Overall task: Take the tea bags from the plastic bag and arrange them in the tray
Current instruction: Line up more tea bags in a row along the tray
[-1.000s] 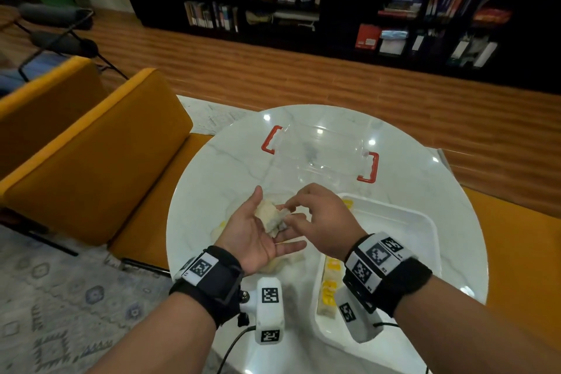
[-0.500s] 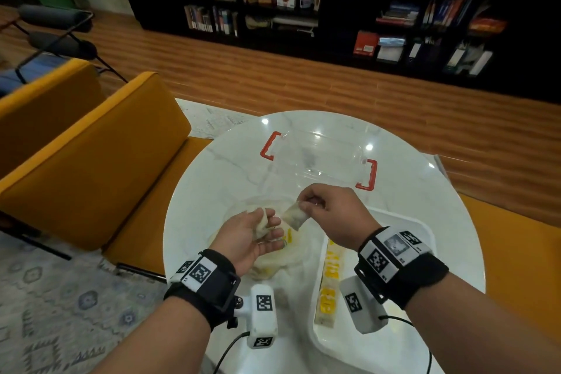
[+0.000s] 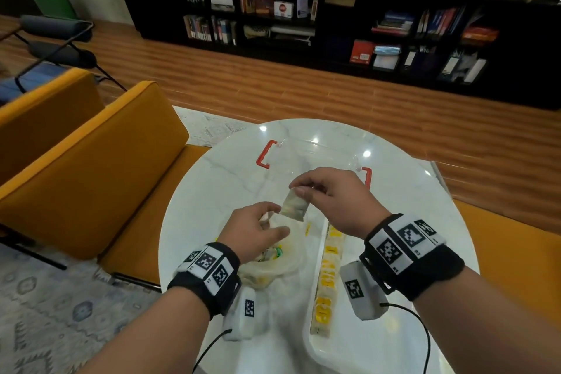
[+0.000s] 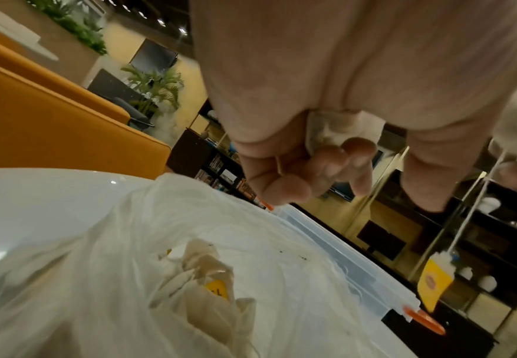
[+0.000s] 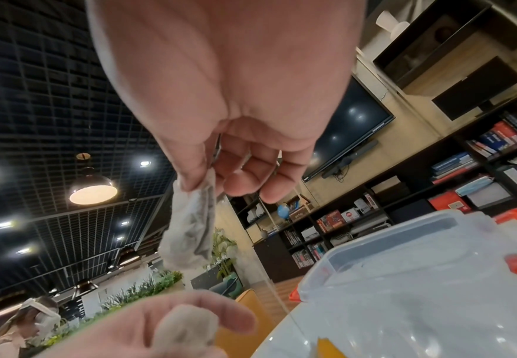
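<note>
My right hand (image 3: 300, 191) pinches a pale tea bag (image 3: 294, 204) by its top edge and holds it above the table; its string and yellow tag (image 4: 434, 283) dangle below. In the right wrist view the same tea bag (image 5: 189, 232) hangs from thumb and forefinger. Just to its lower left, my left hand (image 3: 270, 222) curls its fingers round another tea bag (image 4: 333, 130). Under the left hand lies the crumpled plastic bag (image 3: 273, 270) with more tea bags (image 4: 208, 273) inside. The white tray (image 3: 349, 349) sits at the right, with a row of yellow-tagged tea bags (image 3: 328, 276) along its left side.
A clear plastic lid with red handles (image 3: 262, 155) lies on the round marble table (image 3: 212, 191) behind my hands. Orange seats (image 3: 91, 167) stand to the left and right of the table. Cables hang from both wrist cameras near the front edge.
My right hand has pulled one tea bag off the left palm and lifted it up and away. The left fingers have curled over the tea bag that stayed in the palm.
</note>
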`<state>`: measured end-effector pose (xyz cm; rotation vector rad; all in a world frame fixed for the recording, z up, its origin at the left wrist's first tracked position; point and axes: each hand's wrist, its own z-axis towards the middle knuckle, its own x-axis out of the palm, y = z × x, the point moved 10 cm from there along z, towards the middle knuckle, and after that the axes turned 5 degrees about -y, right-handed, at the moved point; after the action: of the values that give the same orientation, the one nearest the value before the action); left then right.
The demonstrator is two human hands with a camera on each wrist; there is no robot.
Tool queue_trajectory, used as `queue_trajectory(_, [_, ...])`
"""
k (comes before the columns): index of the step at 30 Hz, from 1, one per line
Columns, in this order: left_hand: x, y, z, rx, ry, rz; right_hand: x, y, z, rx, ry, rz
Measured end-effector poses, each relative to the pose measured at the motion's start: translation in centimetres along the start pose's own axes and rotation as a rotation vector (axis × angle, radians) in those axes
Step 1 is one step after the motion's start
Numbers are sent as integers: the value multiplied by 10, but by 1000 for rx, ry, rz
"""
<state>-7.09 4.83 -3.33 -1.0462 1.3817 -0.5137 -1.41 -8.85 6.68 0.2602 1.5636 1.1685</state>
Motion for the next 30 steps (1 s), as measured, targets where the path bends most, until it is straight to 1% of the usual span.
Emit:
queue_trajectory(2, [10, -5, 0, 20, 48, 84, -4, 6, 0, -14, 3, 16])
queue_trajectory(4, [18, -10, -1, 44, 65, 106, -8, 11, 0, -24, 3, 51])
queue_trajectory(8, [23, -24, -3, 143, -45, 181, -17, 18, -3, -33, -2, 119])
queue_trajectory(11, [16, -30, -1, 181, -90, 155, -22, 16, -6, -16, 27, 128])
queue_trajectory(13, [12, -32, 3, 175, -55, 94, -21, 8, -8, 20, 84, 78])
queue_trajectory(15, [5, -38, 7, 183, -12, 71, -17, -6, -11, 69, 130, -26])
queue_trajectory(17, [-2, -43, 9, 179, 12, 46, -15, -19, -12, 110, 138, -133])
queue_trajectory(19, [-9, -52, 8, 187, 24, 57, -14, -30, -12, 142, 119, -189])
queue_trajectory(21, [-4, -60, 4, 199, 99, 107, -13, -38, -12, 160, 103, -209])
queue_trajectory(23, [9, -69, -3, 243, 197, 239, -10, -40, -13, 160, 105, -211])
queue_trajectory(25, [23, -77, -8, 302, 260, 369, -7, -40, -14, 152, 116, -198])
queue_trajectory(27, [29, -80, -9, 317, 257, 412, -3, -39, -15, 144, 132, -166])
queue_trajectory(30, [28, -81, -6, 313, 181, 429, 0, -38, -19, 140, 163, -119])
